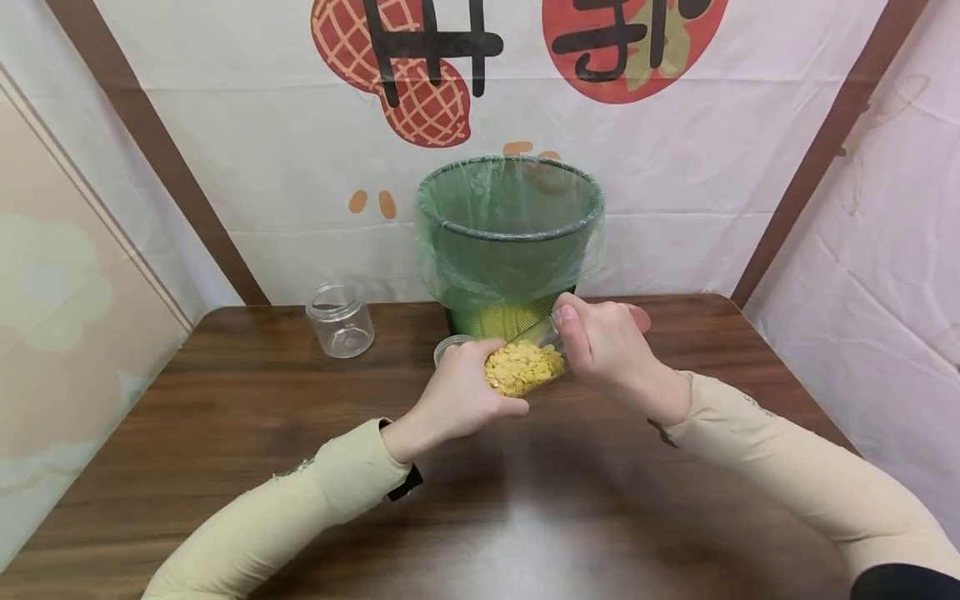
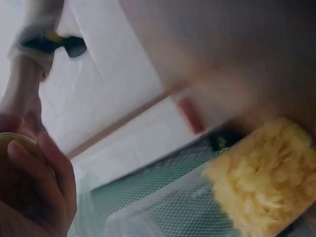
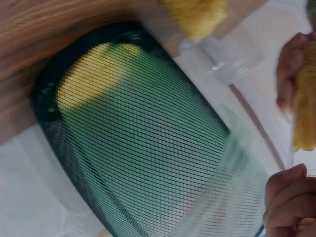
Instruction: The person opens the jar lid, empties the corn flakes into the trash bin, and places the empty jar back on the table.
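Note:
My left hand holds a clear jar of yellow flakes tilted above the table, its fingers wrapped round the lower part. My right hand grips the jar's upper end with curled fingers, which hide its mouth; whether a lid is there I cannot tell. In the right wrist view, the fingers of the right hand are bunched by the jar's clear end. A second jar with yellow flakes stands on the table, mostly behind my left hand in the head view.
A mesh bin with a green liner stands at the table's back, yellow stuff showing through its lower mesh. An empty clear jar is at the back left. A reddish object shows behind my right hand. Cloth walls enclose the table.

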`<state>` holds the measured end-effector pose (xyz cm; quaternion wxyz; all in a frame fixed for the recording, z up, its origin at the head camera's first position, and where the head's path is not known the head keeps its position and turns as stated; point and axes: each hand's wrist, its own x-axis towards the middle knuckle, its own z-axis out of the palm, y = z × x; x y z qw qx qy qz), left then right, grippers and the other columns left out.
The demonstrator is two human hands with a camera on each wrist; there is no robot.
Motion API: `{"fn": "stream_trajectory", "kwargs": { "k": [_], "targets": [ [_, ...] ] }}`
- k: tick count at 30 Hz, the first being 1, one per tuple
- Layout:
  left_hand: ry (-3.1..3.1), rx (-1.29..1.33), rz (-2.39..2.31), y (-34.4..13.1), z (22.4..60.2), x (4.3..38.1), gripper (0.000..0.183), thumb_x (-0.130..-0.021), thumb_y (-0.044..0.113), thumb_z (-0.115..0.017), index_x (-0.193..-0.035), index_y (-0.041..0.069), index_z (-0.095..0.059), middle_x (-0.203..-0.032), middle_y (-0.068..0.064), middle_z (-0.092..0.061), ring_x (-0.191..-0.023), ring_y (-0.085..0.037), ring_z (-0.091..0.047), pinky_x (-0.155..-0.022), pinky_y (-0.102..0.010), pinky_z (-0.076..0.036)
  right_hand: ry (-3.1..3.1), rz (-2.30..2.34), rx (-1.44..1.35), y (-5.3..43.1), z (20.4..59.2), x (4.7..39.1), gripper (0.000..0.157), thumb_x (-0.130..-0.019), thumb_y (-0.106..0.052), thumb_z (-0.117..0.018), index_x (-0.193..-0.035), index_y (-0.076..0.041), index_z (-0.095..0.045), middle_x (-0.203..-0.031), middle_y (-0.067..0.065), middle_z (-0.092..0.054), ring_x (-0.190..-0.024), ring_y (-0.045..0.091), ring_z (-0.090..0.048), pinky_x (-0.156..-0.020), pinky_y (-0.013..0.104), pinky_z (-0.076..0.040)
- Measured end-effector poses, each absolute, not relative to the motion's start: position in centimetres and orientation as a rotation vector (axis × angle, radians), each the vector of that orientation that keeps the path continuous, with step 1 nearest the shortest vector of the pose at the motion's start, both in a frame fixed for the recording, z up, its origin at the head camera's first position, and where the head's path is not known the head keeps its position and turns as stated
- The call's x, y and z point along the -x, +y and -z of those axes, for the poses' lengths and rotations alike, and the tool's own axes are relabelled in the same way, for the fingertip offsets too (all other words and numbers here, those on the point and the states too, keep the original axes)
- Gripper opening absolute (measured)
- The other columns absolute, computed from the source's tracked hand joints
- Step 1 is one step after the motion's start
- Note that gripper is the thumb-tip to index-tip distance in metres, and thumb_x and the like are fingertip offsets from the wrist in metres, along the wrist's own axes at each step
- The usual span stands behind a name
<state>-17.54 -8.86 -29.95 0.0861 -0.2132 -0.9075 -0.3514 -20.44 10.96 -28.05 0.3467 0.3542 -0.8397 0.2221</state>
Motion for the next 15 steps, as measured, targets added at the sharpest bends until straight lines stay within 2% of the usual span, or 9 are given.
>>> {"fn": "stream_trajectory", "kwargs": {
  "k": [3, 9, 15],
  "targets": [
    [-2.729, 0.617, 1.053, -8.8, 29.8, 17.5, 0.041, -0.052, 0.032, -0.079, -0.086, 0.017, -0.063, -0.071, 0.007, -0.058, -0.072, -0.016, -0.049, -0.074, -0.032, -0.037, -2.14, -0.582, -0.946, 11.0, 28.1, 20.6, 0.041, -0.096, -0.026, -0.021, -0.066, -0.01, -0.044, -0.05, -0.004, -0.035, -0.042, 0.009, -0.028, -0.039, 0.026, -0.022],
    [-2.752, 0.665, 1.061, -8.8, 30.0, 17.7, 0.042, -0.053, 0.03, -0.078, -0.09, 0.017, -0.062, -0.071, 0.006, -0.057, -0.067, -0.013, -0.051, -0.063, -0.027, -0.042, -2.116, -0.597, -0.975, 11.4, 28.9, 21.1, 0.044, -0.095, -0.026, -0.02, -0.072, -0.008, -0.052, -0.052, -0.004, -0.043, -0.042, 0.009, -0.035, -0.04, 0.025, -0.029],
    [-2.738, 0.751, 1.2, -9.0, 30.0, 17.9, 0.032, -0.054, 0.025, -0.075, -0.081, 0.016, -0.06, -0.067, 0.004, -0.054, -0.06, -0.01, -0.049, -0.054, -0.026, -0.042, -2.044, -0.585, -1.039, 11.6, 29.2, 21.5, 0.044, -0.094, -0.026, -0.02, -0.075, -0.007, -0.054, -0.054, -0.003, -0.046, -0.042, 0.008, -0.036, -0.039, 0.024, -0.029]
  ]
}}
